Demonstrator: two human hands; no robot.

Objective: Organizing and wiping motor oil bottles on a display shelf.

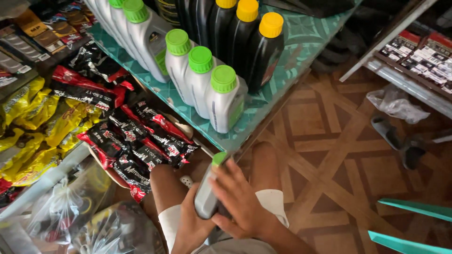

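Two hands hold one grey bottle (pixel 206 195) with a green cap, low above the knees. Left hand (pixel 190 226) cups its base from below; right hand (pixel 242 200) wraps its side. Grip closed on it, just below the shelf (pixel 263 101) edge.

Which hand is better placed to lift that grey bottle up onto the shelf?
Probably the right hand: it wraps the grey bottle from the side nearest the teal shelf. The left hand only supports it from below.
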